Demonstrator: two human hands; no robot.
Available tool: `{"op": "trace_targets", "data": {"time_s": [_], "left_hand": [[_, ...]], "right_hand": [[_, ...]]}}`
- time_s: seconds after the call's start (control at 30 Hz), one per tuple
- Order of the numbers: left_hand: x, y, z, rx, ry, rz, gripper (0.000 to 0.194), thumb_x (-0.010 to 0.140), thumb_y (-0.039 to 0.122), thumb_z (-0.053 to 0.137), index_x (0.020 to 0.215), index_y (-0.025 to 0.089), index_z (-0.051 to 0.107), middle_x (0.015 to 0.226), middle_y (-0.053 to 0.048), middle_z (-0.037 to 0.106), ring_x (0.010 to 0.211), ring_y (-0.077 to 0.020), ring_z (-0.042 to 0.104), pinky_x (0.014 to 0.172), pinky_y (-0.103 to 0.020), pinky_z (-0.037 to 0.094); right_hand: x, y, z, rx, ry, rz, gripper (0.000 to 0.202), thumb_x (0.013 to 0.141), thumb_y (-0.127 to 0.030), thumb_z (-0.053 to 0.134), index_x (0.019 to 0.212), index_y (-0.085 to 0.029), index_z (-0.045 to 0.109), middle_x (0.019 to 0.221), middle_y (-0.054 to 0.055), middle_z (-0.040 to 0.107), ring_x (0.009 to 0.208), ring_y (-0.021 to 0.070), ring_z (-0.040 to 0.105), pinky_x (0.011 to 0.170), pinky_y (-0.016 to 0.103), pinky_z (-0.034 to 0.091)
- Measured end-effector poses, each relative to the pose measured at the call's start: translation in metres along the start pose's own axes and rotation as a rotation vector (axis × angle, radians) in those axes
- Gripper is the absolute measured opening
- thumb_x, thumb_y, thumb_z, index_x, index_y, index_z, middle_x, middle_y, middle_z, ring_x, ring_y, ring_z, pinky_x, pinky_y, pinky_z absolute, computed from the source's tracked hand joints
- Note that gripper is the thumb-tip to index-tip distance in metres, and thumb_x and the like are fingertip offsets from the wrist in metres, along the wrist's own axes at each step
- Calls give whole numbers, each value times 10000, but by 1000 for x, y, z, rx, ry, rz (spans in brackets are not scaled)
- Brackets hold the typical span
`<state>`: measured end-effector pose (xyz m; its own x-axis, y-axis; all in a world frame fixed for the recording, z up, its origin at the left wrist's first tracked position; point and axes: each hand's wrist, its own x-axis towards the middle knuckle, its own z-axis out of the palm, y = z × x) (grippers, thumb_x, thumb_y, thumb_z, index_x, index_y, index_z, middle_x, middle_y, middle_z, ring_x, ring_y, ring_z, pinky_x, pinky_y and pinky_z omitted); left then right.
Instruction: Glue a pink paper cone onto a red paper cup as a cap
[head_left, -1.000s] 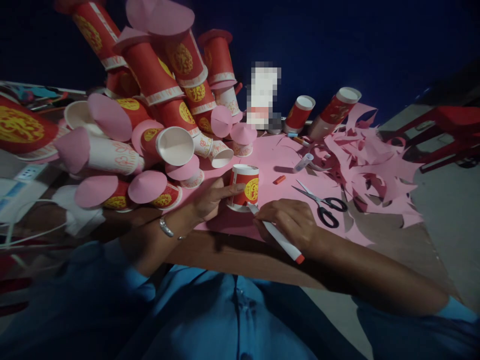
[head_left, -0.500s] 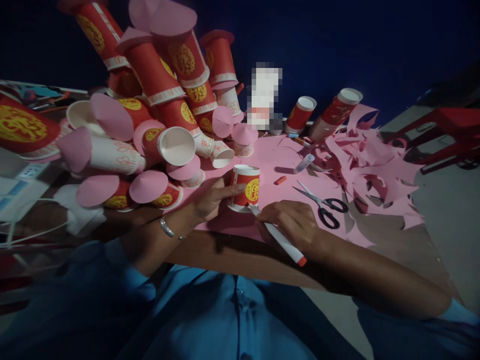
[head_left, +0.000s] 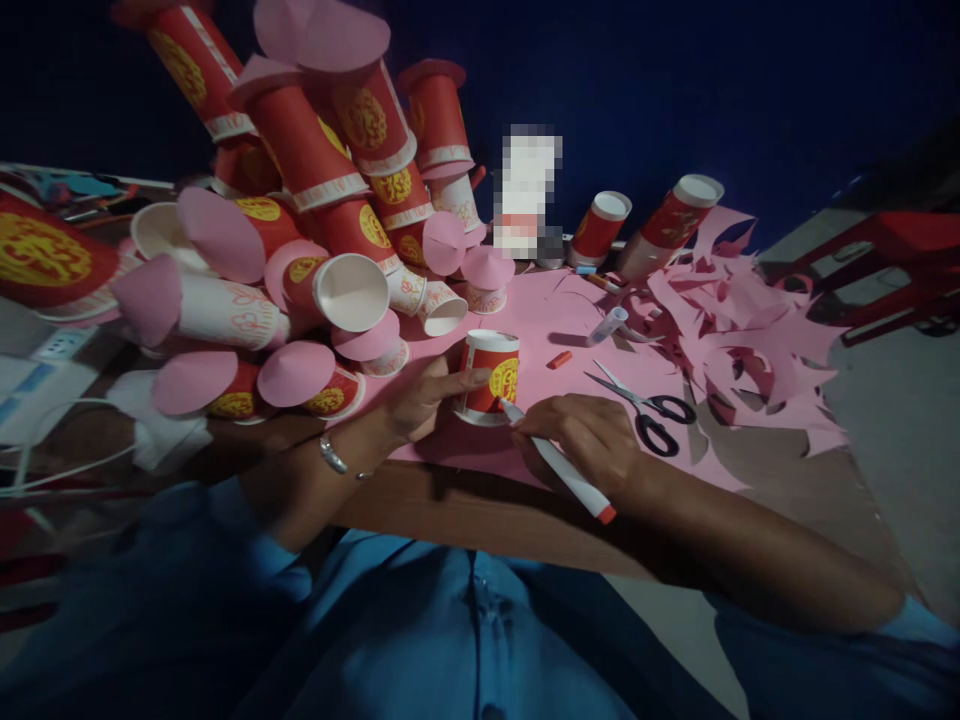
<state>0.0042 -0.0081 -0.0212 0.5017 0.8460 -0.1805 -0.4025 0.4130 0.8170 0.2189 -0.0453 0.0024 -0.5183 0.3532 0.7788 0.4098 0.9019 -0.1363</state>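
Observation:
My left hand (head_left: 427,398) grips a red paper cup (head_left: 480,385) with a yellow emblem and white bands at top and bottom. The thumb lies across the cup's front. In my right hand (head_left: 581,440) is a white marker (head_left: 570,475) with an orange-red end, held like a pen. Its tip is at the lower right of the cup, by the emblem; I cannot tell whether it touches. A small red cap (head_left: 559,360) lies on the pink paper (head_left: 525,300) beyond my right hand. Black-handled scissors (head_left: 645,405) rest open to the right of that hand.
Several paper cups with pink paper cones (head_left: 296,373) crowd the left and back left. Pink paper scraps (head_left: 750,330) pile up at the right, near a glue stick (head_left: 607,325). Two upright cup pieces (head_left: 600,228) stand behind. A red stool (head_left: 877,270) is beyond the table's right edge.
The marker's tip has moved up slightly, from the cup's lower white band to the red area by the emblem. My left hand and the cup stay in place.

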Motion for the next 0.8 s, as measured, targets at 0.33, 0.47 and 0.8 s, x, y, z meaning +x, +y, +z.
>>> {"op": "trace_targets", "data": {"time_s": [0.33,0.47,0.8], "left_hand": [[0,0,-1,-44,-14,-2,529,782,368,901,1219,160,686,1202,-136,785,1178,-343,730,1032,-485,580],[0,1,0,-42,-20,1,501,785,372,898,1191,156,699,1181,-141,790,1176,-345,731,1038,-488,578],[0,-1,-1,-41,-11,-2,537,793,366,882,1254,166,693,1218,-143,782,1200,-355,723,1050,-507,571]], "right_hand": [[1,-2,-2,-35,11,2,149,932,-52,674,952,-186,611,707,-9,716,603,120,682,548,231,546],[0,-1,-1,-18,0,-3,148,929,-49,674,972,-175,608,717,0,719,615,126,696,545,236,546],[-2,-3,0,-4,-7,6,134,933,-62,676,965,-169,602,726,4,718,606,131,694,555,241,545]]}}
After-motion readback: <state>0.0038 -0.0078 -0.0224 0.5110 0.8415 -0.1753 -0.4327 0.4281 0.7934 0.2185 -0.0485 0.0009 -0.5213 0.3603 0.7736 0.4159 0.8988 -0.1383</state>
